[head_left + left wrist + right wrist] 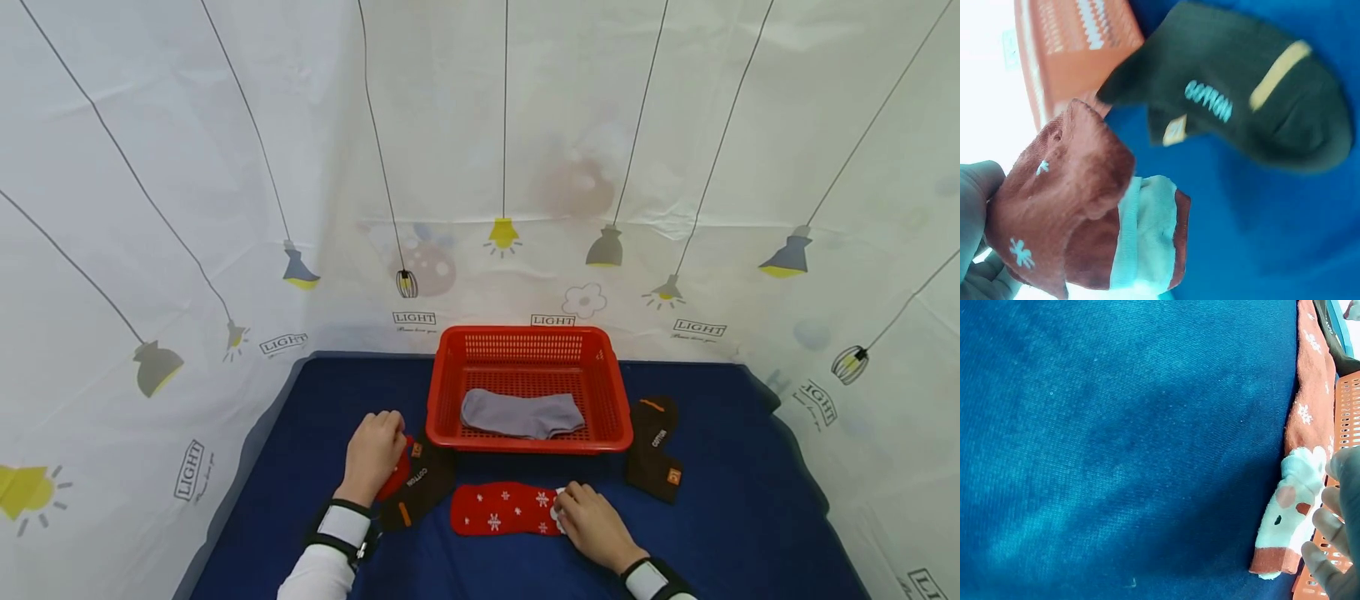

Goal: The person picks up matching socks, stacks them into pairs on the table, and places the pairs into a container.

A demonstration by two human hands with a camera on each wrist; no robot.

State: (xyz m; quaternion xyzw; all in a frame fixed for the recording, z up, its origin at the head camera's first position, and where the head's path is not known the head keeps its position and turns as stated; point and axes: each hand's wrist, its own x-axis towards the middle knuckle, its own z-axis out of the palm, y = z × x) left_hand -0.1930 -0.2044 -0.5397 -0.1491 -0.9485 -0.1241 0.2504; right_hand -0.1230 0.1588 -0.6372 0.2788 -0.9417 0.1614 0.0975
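Observation:
A red sock [1054, 194] with white snowflakes and a pale band hangs from my left hand [373, 457], pinched between thumb and fingers. In the head view that hand hides most of it. Beneath and to the right lies a dark brown sock [429, 487] marked COTTON, left of the basket's front. Another red snowflake sock [502, 510] lies flat in front of the basket, its white patterned end toward the right. My right hand [597, 530] is at that end, fingers loosely bent and spread beside the white part [1288, 509] in the right wrist view.
A red plastic basket [624, 408] stands at the back of the blue-covered table [720, 533], with grey socks [521, 415] lying inside. A second dark brown sock [652, 454] lies along the basket's right side. White lamp-printed sheeting [465, 133] encloses the table.

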